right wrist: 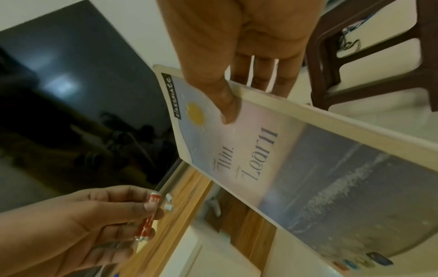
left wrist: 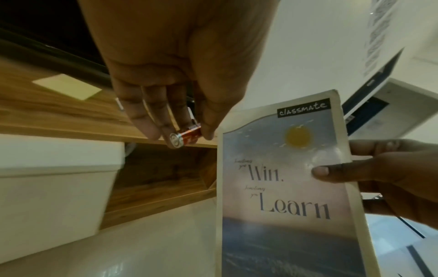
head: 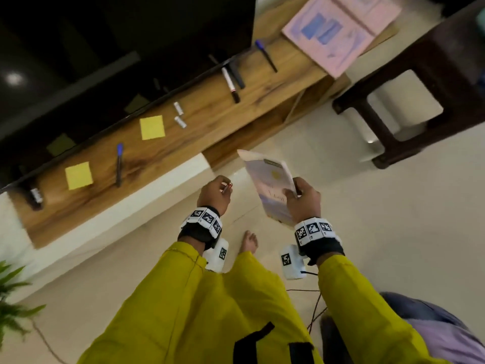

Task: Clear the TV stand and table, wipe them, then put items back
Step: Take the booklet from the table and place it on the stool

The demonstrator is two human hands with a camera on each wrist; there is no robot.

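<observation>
While both forearms in yellow sleeves reach forward side by side over the pale floor, the left hand (head: pixel 214 193) is raised with its back toward the head camera, fingers curled downward and pinching red batteries (right wrist: pixel 149 217) between thumb and fingertips; the right wrist view shows what look like two of them end to end, though I cannot tell the count for sure, and the left wrist view shows one metal end (left wrist: pixel 176 140) poking out below the fingers. The right hand (head: pixel 303 199) is held at about the same height, just beside the left, gripping a notebook (head: pixel 271 183) by its long edge, thumb (right wrist: pixel 225 105) pressed flat on the cover and the other fingers (right wrist: pixel 260 75) behind it; the cover reads "classmate" and "Win. Learn" and faces the left hand, with the book tilted so its far corner points toward the TV stand (head: pixel 183 127). Both hands hover in front of the stand, apart from it. On the wooden top lie two yellow sticky notes (head: pixel 152 127), a blue-capped pen (head: pixel 119 164), two small white batteries (head: pixel 179 114), a pair of markers (head: pixel 232 80), another blue-capped pen (head: pixel 265 55) and an open pink book (head: pixel 338 30) at the far end. A dark television (head: pixel 118 35) stands along the back of the top, and a brown plastic stool (head: pixel 420 88) stands on the floor to the right
</observation>
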